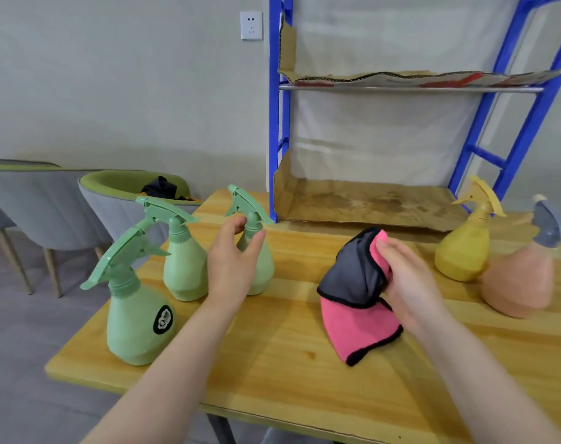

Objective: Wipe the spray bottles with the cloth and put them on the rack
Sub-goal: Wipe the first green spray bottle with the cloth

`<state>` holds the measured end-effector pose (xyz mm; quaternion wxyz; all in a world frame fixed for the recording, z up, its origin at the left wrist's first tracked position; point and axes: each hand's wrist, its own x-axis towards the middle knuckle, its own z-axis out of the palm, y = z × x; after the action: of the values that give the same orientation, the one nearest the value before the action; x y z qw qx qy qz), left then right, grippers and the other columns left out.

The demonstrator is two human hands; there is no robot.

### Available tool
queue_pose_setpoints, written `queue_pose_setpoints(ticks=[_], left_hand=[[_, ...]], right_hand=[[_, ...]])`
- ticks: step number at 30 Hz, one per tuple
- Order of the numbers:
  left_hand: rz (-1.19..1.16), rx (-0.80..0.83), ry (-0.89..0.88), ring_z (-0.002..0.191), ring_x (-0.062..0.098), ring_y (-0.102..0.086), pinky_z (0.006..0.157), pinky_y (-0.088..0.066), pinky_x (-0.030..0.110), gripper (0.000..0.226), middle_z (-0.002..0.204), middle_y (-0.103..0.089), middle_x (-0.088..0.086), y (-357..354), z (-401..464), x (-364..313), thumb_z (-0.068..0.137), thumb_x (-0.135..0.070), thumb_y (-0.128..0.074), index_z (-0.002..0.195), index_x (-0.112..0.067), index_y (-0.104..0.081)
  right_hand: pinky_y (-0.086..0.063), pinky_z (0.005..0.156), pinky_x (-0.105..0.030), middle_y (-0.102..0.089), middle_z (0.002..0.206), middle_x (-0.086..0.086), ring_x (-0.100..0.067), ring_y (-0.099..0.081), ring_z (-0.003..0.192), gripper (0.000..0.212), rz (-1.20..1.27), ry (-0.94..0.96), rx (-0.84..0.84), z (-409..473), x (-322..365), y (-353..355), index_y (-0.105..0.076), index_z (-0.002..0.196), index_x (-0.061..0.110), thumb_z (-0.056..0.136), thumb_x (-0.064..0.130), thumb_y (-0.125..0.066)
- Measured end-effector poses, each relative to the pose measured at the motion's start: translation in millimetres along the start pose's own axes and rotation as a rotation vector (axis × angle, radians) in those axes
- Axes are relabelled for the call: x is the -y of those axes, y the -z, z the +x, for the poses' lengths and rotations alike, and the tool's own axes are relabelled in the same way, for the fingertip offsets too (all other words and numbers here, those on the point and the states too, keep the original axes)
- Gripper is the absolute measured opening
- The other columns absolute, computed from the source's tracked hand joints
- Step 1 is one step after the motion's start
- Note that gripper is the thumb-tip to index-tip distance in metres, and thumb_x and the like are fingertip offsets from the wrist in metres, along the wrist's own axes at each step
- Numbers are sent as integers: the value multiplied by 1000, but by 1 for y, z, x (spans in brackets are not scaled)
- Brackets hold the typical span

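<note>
Three green spray bottles stand at the table's left: a near one with a black label [135,318], a middle one [183,261], and a far one [260,251]. My left hand [231,267] curls its fingers and thumb around the far bottle's neck, just under the trigger head. My right hand [407,283] grips a pink and grey cloth [356,302] with black edging, lifted so its lower corner hangs near the tabletop. A yellow bottle [465,248] and a peach bottle with a grey head [519,277] stand at the right. The blue rack [529,123] rises behind the table.
The rack's lower shelf is lined with brown cardboard [369,203]; its upper shelf [417,80] also carries cardboard. The wooden table [272,363] ends close at the left and front. Grey-green chairs [48,203] stand on the left by the wall.
</note>
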<state>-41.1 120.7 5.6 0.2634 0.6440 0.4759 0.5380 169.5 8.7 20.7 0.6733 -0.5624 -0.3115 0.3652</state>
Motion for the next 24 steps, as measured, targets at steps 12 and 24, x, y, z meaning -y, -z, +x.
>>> queue_pose_setpoints(ticks=[12, 24], left_hand=[[-470, 321, -63, 110, 16, -63, 90, -49, 26, 28, 117, -67, 2, -72, 13, -27, 100, -22, -53, 127, -16, -58], [-624, 416, -95, 115, 16, -62, 96, -50, 31, 34, 120, -68, -4, -74, -5, -21, 94, -34, -55, 126, -25, -59]], right_hand=[[-53, 79, -25, -75, 93, 5, -9, -69, 89, 18, 94, 270, -88, 43, 11, -15, -75, 88, 24, 97, 17, -61], [-56, 81, -42, -75, 101, -7, -27, -70, 93, 15, 50, 180, 136, 45, -16, -23, -73, 103, 16, 97, 15, -60]])
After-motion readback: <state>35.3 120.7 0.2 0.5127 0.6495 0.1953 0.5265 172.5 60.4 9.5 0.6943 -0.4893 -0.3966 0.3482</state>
